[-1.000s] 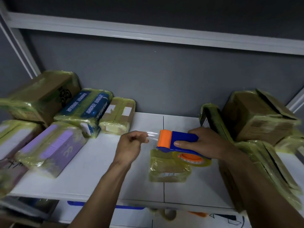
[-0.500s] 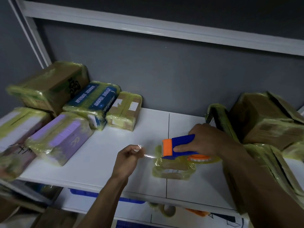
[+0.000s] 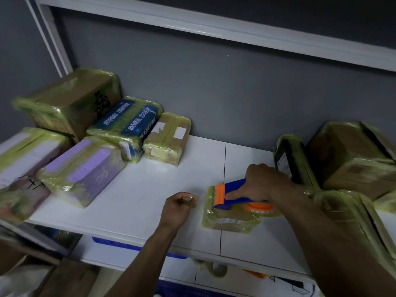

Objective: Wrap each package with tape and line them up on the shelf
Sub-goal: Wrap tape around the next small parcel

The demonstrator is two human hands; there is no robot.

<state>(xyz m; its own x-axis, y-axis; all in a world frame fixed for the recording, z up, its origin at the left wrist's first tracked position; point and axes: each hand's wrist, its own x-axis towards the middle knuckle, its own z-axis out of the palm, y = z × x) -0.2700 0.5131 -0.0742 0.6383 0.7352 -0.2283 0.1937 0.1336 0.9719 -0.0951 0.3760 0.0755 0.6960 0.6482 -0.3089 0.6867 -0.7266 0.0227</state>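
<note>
On shelf front, centre: small package (image 3: 229, 219), flat, rectangular, sheathed in glossy yellowish film, crinkled at edges; lying across panel seam of smooth white shelf (image 3: 150, 189).
Right hand (image 3: 263, 185): clamped on tape dispenser (image 3: 233, 194), blue plastic body, orange blade end, pressed onto package top.
Left hand (image 3: 177, 209): apart from right, fingers curled, pinching glossy tape end (image 3: 189, 198).
Left rear: wrapped boxes (image 3: 128, 125), same wrinkled film.
Change: dispenser lower than a second ago, now touching package; taut tape span between hands no longer visible.

Shelf (image 3: 139, 200) is looking smooth, matt. Small package (image 3: 229, 221) is shining — glossy crinkled tape (image 3: 211, 219) over cardboard. Dispenser (image 3: 234, 185) is showing smooth plastic.
</note>
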